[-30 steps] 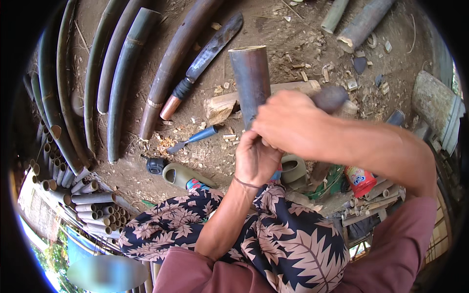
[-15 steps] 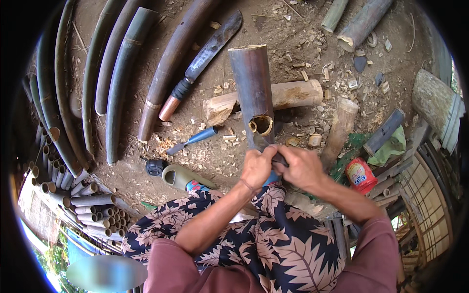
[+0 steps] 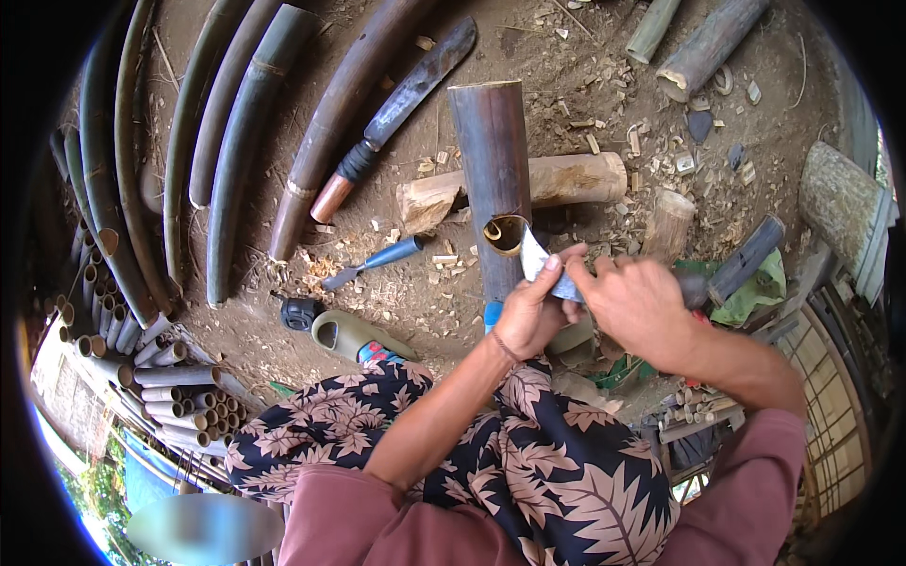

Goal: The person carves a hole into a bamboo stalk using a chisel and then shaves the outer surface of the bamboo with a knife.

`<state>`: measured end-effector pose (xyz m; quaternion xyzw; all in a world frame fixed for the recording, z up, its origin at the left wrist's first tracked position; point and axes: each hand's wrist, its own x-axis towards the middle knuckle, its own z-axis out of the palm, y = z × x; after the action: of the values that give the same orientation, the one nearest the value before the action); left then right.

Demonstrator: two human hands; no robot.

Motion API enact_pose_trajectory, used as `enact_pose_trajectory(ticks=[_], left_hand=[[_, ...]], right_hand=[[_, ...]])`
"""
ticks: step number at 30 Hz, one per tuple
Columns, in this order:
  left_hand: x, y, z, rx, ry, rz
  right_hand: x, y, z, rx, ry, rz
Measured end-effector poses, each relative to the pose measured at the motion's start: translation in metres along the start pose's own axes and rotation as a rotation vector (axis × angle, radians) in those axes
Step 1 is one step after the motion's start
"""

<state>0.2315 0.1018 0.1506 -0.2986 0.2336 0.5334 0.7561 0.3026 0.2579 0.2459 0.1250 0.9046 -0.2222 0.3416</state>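
A thick dark bamboo tube (image 3: pixel 489 141) lies over a pale, notched log (image 3: pixel 576 179), its lower end by my legs. Cut into its upper side is a round hole (image 3: pixel 506 234) with a pale, curled rim. At the hole's right edge is the bright blade of a knife (image 3: pixel 535 257). Thumb and fingers of my left hand (image 3: pixel 530 316) pinch this blade. My right hand (image 3: pixel 642 307) is closed around the knife farther back, and a dark end sticks out beyond it to the right. My palms hide much of the knife.
A blue-handled chisel (image 3: pixel 377 259) and a large machete (image 3: pixel 406 104) lie on the ground at the left, beside long bamboo poles (image 3: pixel 250 160). Cut bamboo pieces are stacked (image 3: pixel 184 401) at the lower left. Wood chips surround the log. A green bag (image 3: pixel 755 288) lies at the right.
Both hands have turned the knife so it now slants across to the right, with its blade at the hole's edge. My right hand has moved right, now covering most of the red container.
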Motion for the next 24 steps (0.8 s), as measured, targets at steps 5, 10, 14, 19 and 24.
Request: enact_pose_trajectory(ticks=[5, 10, 14, 19, 24], left_hand=[[-0.009, -0.005, 0.010, 0.066, 0.189, 0.060], [-0.039, 0.041, 0.013, 0.830, 0.538, 0.064], [-0.060, 0.035, 0.037, 0.909, 0.529, 0.183], [-0.008, -0.002, 0.015, -0.066, 0.097, 0.028], [-0.023, 0.018, 0.028, 0.155, 0.383, 0.036]], right_hand=[[0.012, 0.011, 0.003, 0.212, -0.139, -0.075], [0.011, -0.050, 0.078, 0.819, 0.148, 0.142], [-0.002, -0.055, 0.048, 0.762, 0.370, 0.028], [0.006, 0.000, -0.010, 0.123, -0.048, -0.032], [0.016, -0.001, 0.014, 0.474, -0.153, -0.003]])
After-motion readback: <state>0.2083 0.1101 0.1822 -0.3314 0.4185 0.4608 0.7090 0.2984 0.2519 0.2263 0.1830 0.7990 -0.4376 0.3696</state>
